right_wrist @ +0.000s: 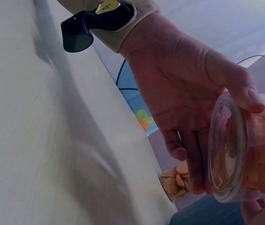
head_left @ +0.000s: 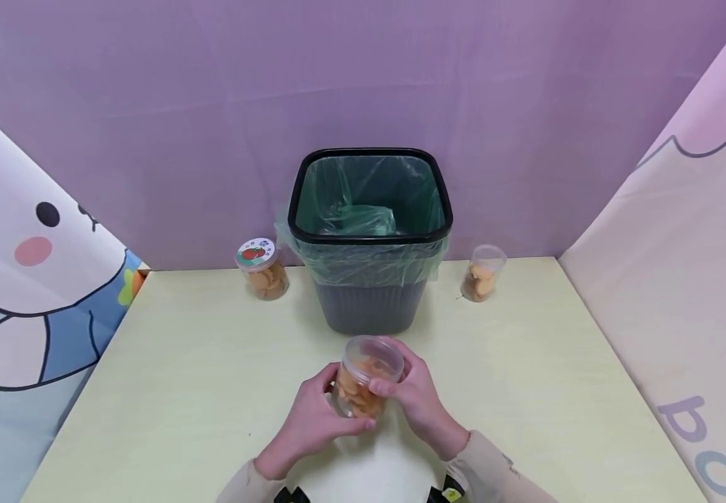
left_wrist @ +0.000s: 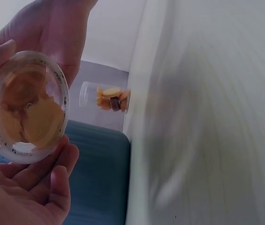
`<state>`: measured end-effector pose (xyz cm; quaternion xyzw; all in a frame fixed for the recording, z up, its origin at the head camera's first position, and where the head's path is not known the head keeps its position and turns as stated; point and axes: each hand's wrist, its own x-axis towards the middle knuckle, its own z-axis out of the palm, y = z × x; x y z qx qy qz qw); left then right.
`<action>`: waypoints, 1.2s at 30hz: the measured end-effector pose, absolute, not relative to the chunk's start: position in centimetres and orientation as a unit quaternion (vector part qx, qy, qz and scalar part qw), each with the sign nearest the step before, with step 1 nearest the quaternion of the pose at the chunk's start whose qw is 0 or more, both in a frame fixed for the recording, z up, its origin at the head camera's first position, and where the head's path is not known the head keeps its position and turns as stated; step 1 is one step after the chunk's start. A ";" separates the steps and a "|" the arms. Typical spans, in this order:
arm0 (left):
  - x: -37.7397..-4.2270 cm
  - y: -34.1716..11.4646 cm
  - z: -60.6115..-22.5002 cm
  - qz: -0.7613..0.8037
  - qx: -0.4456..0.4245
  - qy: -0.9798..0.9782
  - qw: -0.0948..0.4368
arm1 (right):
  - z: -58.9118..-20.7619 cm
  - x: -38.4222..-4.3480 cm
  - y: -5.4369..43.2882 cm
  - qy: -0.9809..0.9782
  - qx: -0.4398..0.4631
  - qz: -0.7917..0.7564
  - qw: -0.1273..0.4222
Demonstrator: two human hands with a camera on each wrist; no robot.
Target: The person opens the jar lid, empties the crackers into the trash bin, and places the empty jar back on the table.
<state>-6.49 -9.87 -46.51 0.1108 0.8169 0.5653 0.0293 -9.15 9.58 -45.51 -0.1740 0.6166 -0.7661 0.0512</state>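
A clear plastic jar (head_left: 358, 395) of round, orange-brown biscuits is held above the front middle of the table, and no lid shows on its top. My left hand (head_left: 314, 417) grips it low on the left side, thumb across the front. From the right, my right hand (head_left: 424, 398) holds it near the rim, with the thumb in front and fingers behind. In the left wrist view the jar's base (left_wrist: 31, 112) faces the camera, biscuits visible through it. The right wrist view shows the same jar (right_wrist: 259, 154) between thumb and fingers.
Behind the hands stands a bin (head_left: 369, 300) with a black rim and green liner. A jar with a printed lid (head_left: 262, 269) stands left of it, another clear jar of biscuits (head_left: 483, 274) right. Printed cloth panels border the pale table (head_left: 180, 391).
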 end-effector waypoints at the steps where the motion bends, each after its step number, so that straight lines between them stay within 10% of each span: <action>1: -6.5 -9.9 -46.5 0.567 0.110 0.816 0.031 | -45.6 -9.1 9.6 0.615 -0.174 -0.767 0.051; 23: -6.8 -10.8 -46.8 0.633 0.220 0.735 0.102 | -46.3 -10.1 10.1 0.456 -0.286 -0.829 0.154; 36: -6.4 -10.3 -46.9 0.611 0.134 0.778 0.064 | -46.6 -10.3 10.7 0.513 -0.262 -0.807 0.130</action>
